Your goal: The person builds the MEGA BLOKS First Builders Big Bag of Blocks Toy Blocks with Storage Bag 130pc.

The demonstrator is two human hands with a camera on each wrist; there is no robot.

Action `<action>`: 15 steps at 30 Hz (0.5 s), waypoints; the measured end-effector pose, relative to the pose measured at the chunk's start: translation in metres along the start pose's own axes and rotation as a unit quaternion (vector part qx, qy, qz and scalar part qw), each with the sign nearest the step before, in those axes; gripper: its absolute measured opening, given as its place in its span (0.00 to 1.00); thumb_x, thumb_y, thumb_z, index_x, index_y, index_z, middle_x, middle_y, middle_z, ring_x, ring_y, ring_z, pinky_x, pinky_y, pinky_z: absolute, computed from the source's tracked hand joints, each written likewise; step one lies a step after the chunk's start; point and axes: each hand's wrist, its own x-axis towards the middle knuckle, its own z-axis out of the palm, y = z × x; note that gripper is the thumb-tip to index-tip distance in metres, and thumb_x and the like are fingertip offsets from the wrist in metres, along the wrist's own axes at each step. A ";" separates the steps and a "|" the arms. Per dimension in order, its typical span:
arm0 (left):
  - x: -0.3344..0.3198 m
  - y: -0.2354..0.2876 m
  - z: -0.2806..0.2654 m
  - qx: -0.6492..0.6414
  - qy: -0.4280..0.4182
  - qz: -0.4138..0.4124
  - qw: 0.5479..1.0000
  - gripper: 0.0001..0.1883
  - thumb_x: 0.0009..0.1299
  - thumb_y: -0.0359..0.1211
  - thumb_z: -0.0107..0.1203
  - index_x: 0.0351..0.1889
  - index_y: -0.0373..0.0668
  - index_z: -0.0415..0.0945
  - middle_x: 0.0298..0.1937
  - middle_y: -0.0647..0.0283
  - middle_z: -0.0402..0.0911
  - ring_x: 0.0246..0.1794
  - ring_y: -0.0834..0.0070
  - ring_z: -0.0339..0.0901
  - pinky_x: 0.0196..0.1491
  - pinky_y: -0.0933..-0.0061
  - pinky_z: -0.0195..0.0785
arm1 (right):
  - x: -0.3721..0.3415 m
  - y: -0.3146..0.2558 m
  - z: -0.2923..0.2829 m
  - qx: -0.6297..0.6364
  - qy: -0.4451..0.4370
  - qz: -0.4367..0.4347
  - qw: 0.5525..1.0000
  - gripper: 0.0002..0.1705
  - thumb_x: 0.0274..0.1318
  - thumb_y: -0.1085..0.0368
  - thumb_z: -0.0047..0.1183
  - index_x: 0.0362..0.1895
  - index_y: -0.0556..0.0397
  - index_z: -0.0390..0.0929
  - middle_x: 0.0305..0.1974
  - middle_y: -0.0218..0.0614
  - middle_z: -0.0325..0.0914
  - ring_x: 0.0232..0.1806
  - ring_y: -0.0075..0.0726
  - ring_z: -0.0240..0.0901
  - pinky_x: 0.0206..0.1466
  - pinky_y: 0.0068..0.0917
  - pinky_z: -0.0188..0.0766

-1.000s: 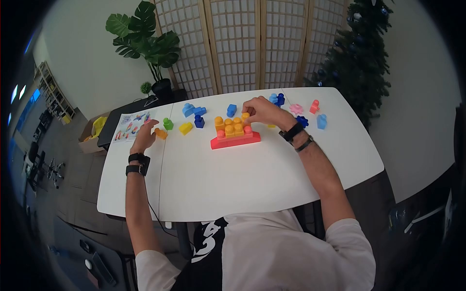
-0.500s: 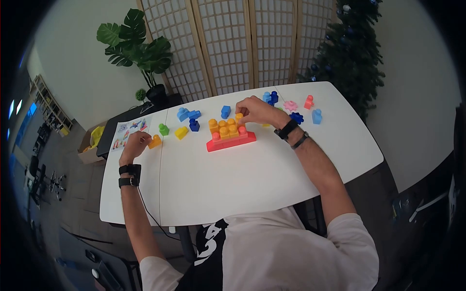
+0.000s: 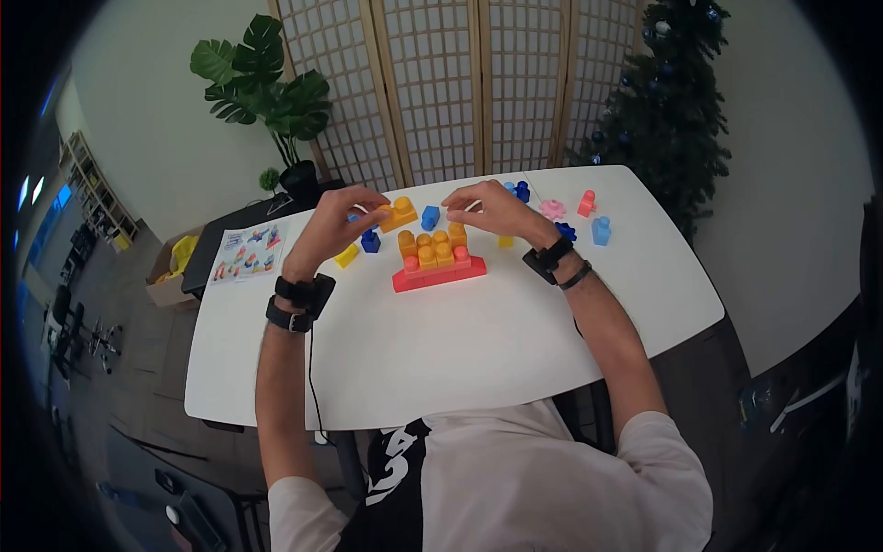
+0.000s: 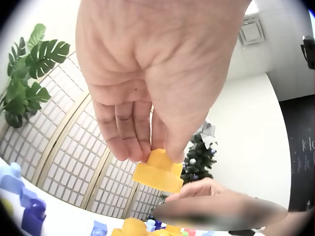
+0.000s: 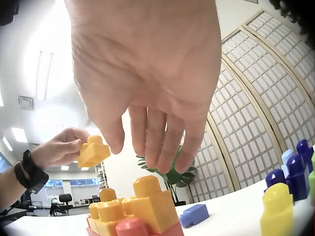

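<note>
My left hand (image 3: pixel 336 225) pinches an orange toy building block (image 4: pixel 158 172) between thumb and fingertips, up off the table. The block has a wide base and a raised stud. Below and to its right stands a built stack of orange blocks (image 3: pixel 432 248) on a long red base (image 3: pixel 441 277), with a taller block at each end. Over the right end of this stack hovers my right hand (image 5: pixel 147 73), its fingers extended and nothing between thumb and fingers. In the right wrist view, the held block appears left of my right thumb.
Blue blocks (image 3: pixel 430 218) (image 3: pixel 370 241) and a yellow block (image 3: pixel 346 256) lie behind and left of the stack. Right of it are a pink gear (image 3: pixel 552 209), a red block (image 3: pixel 586 203) and a light blue block (image 3: pixel 602 231). A printed picture sheet (image 3: pixel 248 251) lies at the table's left.
My left hand has picked up the orange block from the table's left and carried it right, towards the stack. My right hand has let go of the stack's right-end block and lifted slightly.
</note>
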 end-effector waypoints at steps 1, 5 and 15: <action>0.006 0.003 0.007 0.005 -0.016 0.005 1.000 0.12 0.76 0.33 0.67 0.51 0.34 0.87 0.48 0.57 0.91 0.46 0.71 0.89 0.53 0.70 0.84 | 0.001 -0.006 -0.001 0.023 0.026 0.003 0.999 0.18 0.67 0.61 0.66 0.55 0.58 0.88 0.45 0.45 0.91 0.48 0.40 0.89 0.56 0.34 0.84; 0.021 -0.004 0.037 0.007 -0.037 0.037 0.999 0.11 0.75 0.32 0.68 0.50 0.36 0.88 0.45 0.55 0.91 0.44 0.67 0.89 0.51 0.69 0.84 | 0.005 -0.014 0.001 0.026 0.025 -0.007 0.999 0.17 0.69 0.62 0.65 0.57 0.56 0.88 0.48 0.42 0.91 0.51 0.35 0.88 0.60 0.34 0.83; 0.019 -0.031 0.070 -0.006 -0.078 0.013 0.997 0.11 0.74 0.32 0.69 0.51 0.35 0.89 0.44 0.55 0.91 0.45 0.66 0.90 0.54 0.69 0.85 | 0.006 -0.002 0.016 -0.006 -0.017 -0.025 1.000 0.12 0.64 0.67 0.67 0.48 0.58 0.91 0.43 0.42 0.91 0.48 0.38 0.88 0.59 0.34 0.82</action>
